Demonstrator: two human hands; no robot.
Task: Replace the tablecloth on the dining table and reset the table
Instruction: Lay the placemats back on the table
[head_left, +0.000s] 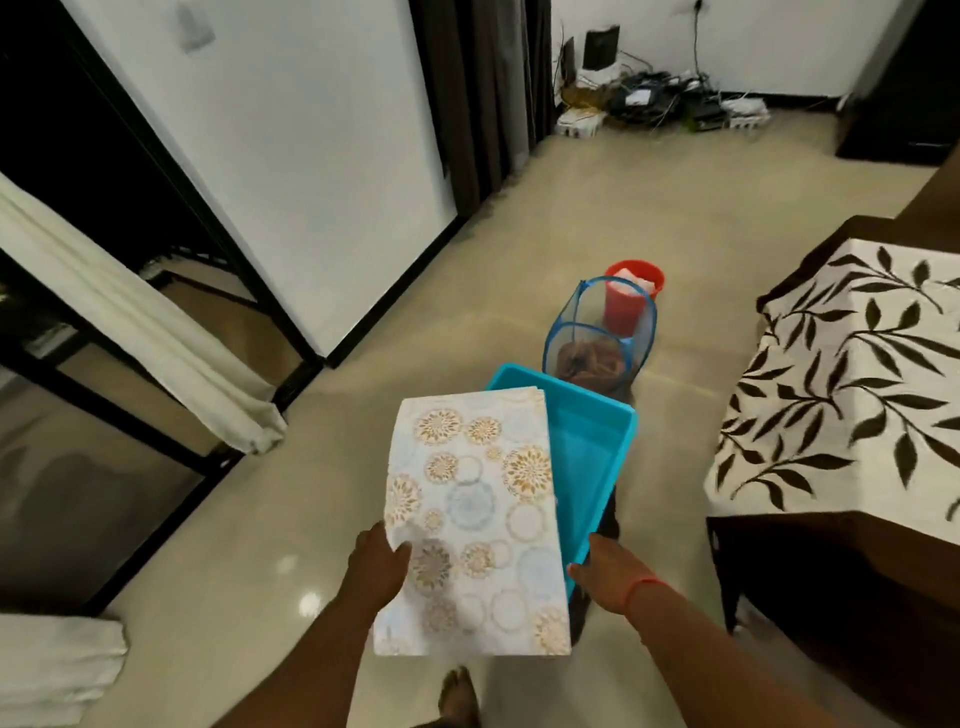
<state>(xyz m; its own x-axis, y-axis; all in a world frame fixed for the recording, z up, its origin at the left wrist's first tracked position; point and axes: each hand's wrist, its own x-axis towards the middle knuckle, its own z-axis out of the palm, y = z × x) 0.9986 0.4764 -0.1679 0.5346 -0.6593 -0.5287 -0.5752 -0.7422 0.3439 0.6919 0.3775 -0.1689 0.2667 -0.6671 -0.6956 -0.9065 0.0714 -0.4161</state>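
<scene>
No writing or label can be read anywhere. The floor (363, 493) is glossy beige tile; white walls, dark curtains and a tangle of cables (660, 101) fill the upper frame. One folded tablecloth (472, 525) with gold and blue circles sits at lower centre, over one turquoise bin (592, 441). The left hand (379, 564) pinches the cloth's left edge; the right hand (605, 571) has fingers at its right edge, grip unclear. One leaf-print cloth covers the desk (852, 384), right. One mesh hamper (597, 338), one red bucket (631, 291) behind.
</scene>
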